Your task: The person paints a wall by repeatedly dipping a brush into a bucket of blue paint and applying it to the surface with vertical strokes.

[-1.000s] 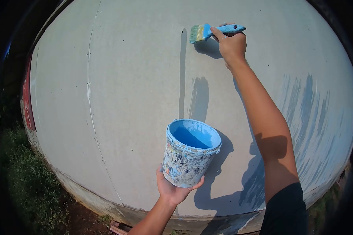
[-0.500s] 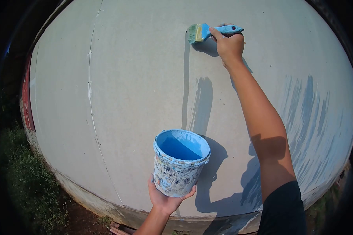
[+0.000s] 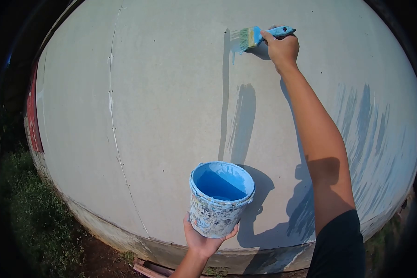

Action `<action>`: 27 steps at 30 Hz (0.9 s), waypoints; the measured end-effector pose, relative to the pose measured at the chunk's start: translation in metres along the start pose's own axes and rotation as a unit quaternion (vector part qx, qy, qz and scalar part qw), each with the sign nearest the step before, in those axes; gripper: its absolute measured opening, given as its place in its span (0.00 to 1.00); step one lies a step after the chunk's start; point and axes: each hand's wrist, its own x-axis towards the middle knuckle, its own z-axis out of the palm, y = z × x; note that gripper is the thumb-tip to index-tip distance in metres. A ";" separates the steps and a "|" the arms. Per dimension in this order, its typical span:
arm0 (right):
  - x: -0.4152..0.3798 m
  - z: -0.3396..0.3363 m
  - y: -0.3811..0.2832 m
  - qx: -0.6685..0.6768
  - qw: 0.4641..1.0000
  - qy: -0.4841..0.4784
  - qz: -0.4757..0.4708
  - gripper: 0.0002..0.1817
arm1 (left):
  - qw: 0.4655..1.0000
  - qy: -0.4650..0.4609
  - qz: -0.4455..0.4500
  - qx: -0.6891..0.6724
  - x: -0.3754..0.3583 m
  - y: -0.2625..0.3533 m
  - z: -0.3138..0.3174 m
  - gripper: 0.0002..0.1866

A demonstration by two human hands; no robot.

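Note:
My right hand (image 3: 283,50) is closed round the handle of a wide paintbrush (image 3: 256,37), its bristles against the pale wall (image 3: 171,92) near the top. A short smear of wet blue paint with a small drip shows at the bristles. Lower down, my left hand (image 3: 203,241) supports a paint-spattered bucket (image 3: 217,215) from below, with fingers round its base. Blue paint lies inside the bucket, partly in shadow. Between brush and bucket, a streaky painted stroke (image 3: 244,120) runs down the wall.
More blue streaks (image 3: 368,134) cover the right side of the wall. A cracked seam (image 3: 111,111) runs down the left part. Green plants (image 3: 37,208) grow at the lower left, beside a red strip (image 3: 33,116) at the wall's edge. My arm and the bucket cast shadows.
The brush has moved slightly right across the wall, leaving a blue smear with a drip. The bucket in my left hand sits a little lower and further right in view.

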 end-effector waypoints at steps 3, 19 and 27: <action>0.005 0.000 -0.021 -0.033 0.998 0.046 -0.038 0.15 | 1.000 0.004 0.001 -0.008 -0.007 -0.003 0.005 0.46; 0.003 0.020 -0.034 0.098 0.994 0.023 0.048 0.17 | 1.000 0.008 0.012 0.022 -0.020 0.003 -0.004 0.47; -0.024 0.013 -0.033 -0.033 0.995 0.091 -0.025 0.13 | 1.000 -0.010 -0.006 0.001 -0.019 -0.001 -0.011 0.48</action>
